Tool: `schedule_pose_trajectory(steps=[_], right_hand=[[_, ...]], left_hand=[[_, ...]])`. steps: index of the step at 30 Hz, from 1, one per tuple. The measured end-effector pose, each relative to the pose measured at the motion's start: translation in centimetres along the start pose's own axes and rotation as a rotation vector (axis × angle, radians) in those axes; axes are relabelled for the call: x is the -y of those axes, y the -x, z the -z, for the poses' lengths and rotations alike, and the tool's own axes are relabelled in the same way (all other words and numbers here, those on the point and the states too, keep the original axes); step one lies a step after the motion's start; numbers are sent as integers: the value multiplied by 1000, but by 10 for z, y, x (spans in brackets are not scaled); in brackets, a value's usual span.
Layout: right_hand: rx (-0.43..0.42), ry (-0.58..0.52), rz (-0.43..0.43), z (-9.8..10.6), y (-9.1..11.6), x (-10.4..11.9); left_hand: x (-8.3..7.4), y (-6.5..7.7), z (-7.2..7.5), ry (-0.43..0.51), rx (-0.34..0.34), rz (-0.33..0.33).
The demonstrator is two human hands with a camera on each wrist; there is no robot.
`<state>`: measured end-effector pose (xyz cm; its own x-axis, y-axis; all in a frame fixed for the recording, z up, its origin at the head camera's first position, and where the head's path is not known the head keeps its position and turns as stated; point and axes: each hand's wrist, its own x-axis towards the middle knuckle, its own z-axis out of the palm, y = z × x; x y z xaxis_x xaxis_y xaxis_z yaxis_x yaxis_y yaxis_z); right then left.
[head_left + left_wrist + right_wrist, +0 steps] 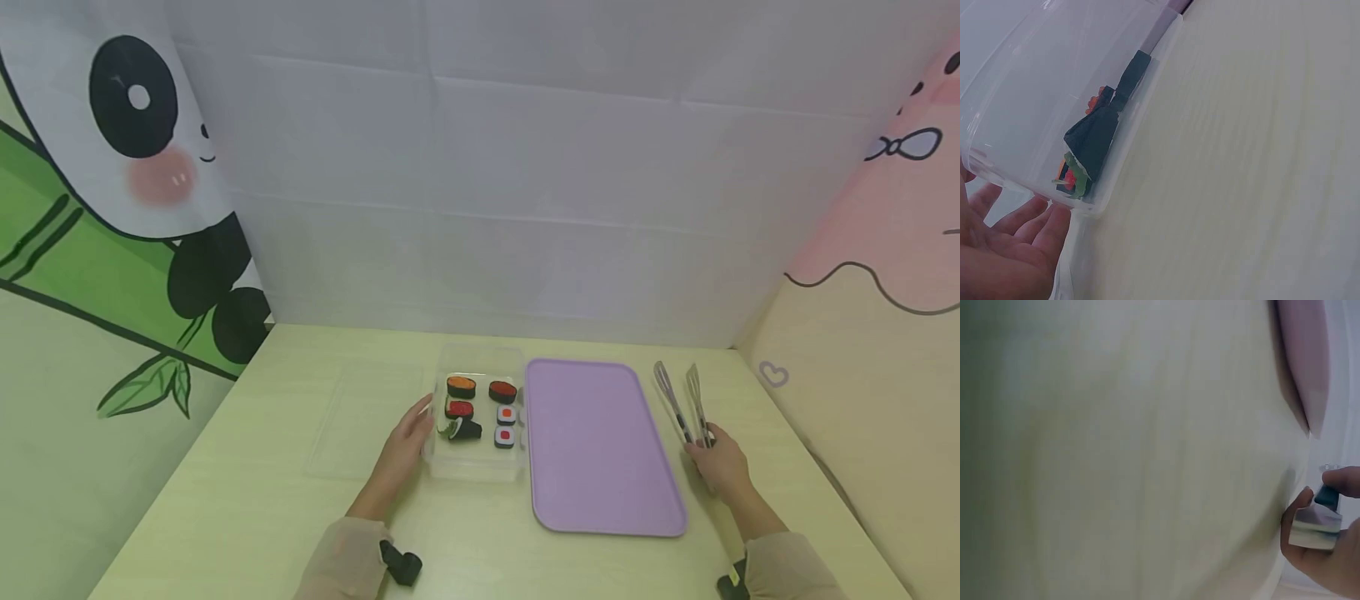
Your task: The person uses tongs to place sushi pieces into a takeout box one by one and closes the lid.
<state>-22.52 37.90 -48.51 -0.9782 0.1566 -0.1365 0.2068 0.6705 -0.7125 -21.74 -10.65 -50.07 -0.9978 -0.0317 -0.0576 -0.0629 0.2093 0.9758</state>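
Observation:
My left hand (403, 443) rests at the left wall of a clear plastic container (472, 472), its fingers (1054, 231) extended against the outside in the left wrist view. Inside the container are several sushi pieces: an orange-topped one (461, 386), dark red-topped (502, 392) and red-topped (460, 409) ones, two white rolls with coloured centres (506, 415), and a dark seaweed hand roll (467, 429). To the right of the purple tray, my right hand (722, 463) grips metal tongs (677, 412). The tong arms stand apart, pointing away from me, with nothing between their tips.
A purple tray (600, 450) lies flat just right of the container. Left of my left hand is a clear, flat lid (352, 425) on the pale wooden table (247, 508). A white backdrop (480, 208) rises behind the table, with printed cloth on both sides.

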Motion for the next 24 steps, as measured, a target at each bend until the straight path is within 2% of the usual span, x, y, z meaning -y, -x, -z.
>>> schedule_pose_trajectory(steps=[18, 24], right_hand=[[32, 48, -4, -1, 3, 4], [42, 51, -37, -2, 6, 6]], left_hand=[[-1, 1, 0, 8, 5, 16], [0, 2, 0, 2, 9, 12]])
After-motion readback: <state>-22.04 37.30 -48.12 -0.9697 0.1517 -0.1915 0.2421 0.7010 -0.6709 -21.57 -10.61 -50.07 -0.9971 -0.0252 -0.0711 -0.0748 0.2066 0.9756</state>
